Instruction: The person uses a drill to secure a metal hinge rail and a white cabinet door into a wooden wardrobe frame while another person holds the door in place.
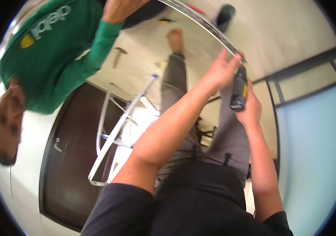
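My left hand [226,71] is closed around the near end of a long, shiny curved metal strip [199,19]. The strip runs up and left, past the top edge of the picture. My right hand [250,104] is wrapped round a black cylindrical tool [238,88] with a yellow patch, held right below the strip's end. Its exact kind is hard to make out, and my left fingers cover its upper end. At upper left leans a co-worker in a green sweater [54,51]; that person's hand [120,8] is raised near the top edge.
A hammer [118,56] lies on the pale floor, with a small yellow-and-black item [168,21] farther off. A dark shoe [225,17] is at the top. A white metal folding frame [122,122] stands left, before a dark door [79,157]. Rightward is a black-framed light-blue panel [313,145].
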### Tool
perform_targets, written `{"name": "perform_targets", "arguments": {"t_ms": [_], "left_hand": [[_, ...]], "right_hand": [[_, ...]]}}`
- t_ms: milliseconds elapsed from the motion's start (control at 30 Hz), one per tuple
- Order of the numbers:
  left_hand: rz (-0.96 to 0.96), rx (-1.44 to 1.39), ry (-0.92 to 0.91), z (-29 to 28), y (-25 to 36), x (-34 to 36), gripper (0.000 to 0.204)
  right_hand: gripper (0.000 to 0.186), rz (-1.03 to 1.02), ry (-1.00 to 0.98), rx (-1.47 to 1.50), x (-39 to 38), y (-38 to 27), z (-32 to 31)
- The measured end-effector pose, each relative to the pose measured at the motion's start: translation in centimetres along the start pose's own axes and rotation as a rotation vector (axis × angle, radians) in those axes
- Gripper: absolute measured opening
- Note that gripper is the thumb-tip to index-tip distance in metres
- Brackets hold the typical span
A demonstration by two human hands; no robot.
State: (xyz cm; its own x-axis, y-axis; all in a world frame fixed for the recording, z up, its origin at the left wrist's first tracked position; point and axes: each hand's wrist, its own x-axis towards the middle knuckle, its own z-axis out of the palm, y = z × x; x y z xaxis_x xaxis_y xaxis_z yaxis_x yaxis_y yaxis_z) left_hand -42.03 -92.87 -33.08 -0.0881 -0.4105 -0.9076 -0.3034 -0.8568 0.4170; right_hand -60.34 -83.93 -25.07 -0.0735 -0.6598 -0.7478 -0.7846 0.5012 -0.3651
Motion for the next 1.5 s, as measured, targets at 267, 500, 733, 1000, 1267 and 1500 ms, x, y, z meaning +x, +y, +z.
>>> {"name": "perform_targets", "arguments": {"t_ms": [267, 500, 733, 1000, 1267, 1500], "left_hand": [[-0.075, -0.041, 0.03, -6.2, -9.0, -5.6, 0.093], [-0.057, -0.61, -0.297, 1.3, -2.1, -7.3, 0.102], [-0.11, -0.184, -0.135, 5.6, -1.2, -7.3, 0.083], [-0.097, -0.021, -0.102, 7.8, -2.4, -8.2, 0.066], [-0.055, -0.244, -0.024, 4.9, -3.0, -9.0, 0.078], [-0.154, -0.307, -0.098, 3.7, -1.9, -9.7, 0.089]], "right_hand": [[0.099, 0.033, 0.03, -0.002, -0.9, -0.1, 0.6], [0.087, 0.056, -0.059, 0.005, -0.2, -0.8, 3.5], [0.068, 0.029, -0.069, -0.027, -0.4, 1.9, 3.4], [0.079, -0.005, 0.009, -0.057, -2.0, 2.6, 3.4], [0.096, 0.087, -0.226, -0.162, -1.3, -2.3, 2.9], [0.102, -0.012, -0.067, -0.142, -2.0, -0.9, 3.7]]}}
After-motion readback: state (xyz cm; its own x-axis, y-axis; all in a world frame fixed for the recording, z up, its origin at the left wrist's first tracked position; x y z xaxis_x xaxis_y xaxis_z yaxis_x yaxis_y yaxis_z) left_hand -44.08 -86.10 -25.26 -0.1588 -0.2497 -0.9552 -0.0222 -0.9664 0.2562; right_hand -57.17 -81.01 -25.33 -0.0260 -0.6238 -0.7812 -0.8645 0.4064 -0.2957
